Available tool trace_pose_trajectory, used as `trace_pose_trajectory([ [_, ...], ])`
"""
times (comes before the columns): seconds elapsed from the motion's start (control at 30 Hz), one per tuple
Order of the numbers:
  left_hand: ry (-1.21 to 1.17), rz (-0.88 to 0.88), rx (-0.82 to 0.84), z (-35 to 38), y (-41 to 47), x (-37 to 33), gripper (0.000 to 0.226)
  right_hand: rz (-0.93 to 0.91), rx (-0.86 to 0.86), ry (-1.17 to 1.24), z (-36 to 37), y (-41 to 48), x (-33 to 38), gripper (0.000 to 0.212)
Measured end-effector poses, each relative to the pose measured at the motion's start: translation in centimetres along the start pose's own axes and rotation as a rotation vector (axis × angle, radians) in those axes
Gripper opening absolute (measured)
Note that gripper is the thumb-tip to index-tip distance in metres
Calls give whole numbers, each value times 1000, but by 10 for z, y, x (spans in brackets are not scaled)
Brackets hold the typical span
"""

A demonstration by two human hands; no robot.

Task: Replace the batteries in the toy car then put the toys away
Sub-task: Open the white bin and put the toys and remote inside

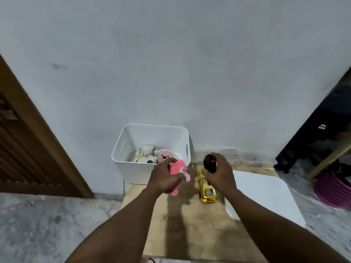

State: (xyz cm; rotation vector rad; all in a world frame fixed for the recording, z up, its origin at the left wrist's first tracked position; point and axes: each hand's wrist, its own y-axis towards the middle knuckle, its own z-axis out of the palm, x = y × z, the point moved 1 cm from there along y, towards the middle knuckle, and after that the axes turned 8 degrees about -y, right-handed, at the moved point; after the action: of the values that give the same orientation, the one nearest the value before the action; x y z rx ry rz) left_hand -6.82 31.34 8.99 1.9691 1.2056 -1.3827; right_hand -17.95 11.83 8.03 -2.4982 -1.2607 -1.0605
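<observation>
A wooden counter (pixel 190 234) fills the lower middle of the view, with both arms reaching out over it toward 12 o'clock. The left hand (pixel 164 179) has its fingers curled round a small pink soft toy (pixel 177 167), gripping it in the air just at the near rim of a white bin (pixel 152 135). The bin stands at 11 o'clock from the counter's middle, against the wall; whether it sits on the counter or just beyond its far edge cannot be told. Inside it lie a white teddy bear (pixel 144 153) and, at its 3 o'clock, a pink-faced soft toy (pixel 163 156). The right hand (pixel 221 175) grips a black remote control (pixel 209 164) with red buttons, held upright above the counter. The yellow toy car (pixel 207 191) rests on the counter just under that hand, at its 7 o'clock, lying lengthwise along the 12-to-6 line. A flat white lid (pixel 266 194) lies at the car's 3 o'clock, overhanging the counter's right edge. A brown door (pixel 34 149) stands at 9 o'clock, and a coiled pink hose (pixel 334 190) lies on the floor at 3 o'clock.
</observation>
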Motion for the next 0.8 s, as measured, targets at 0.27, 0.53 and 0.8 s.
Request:
trace_pose_trajectory([
  [0.27, -25, -107, -165, -99, 58, -15, 46, 80, 145, 59, 43, 78, 96, 58],
  [0.53, 64, -215, -188, -103, 137, 12, 54, 106, 448, -168, 118, 146, 111, 49],
  [0.8, 351, -279, -90, -100, 170, 36, 72, 26, 482, -266, 149, 171, 99, 78],
])
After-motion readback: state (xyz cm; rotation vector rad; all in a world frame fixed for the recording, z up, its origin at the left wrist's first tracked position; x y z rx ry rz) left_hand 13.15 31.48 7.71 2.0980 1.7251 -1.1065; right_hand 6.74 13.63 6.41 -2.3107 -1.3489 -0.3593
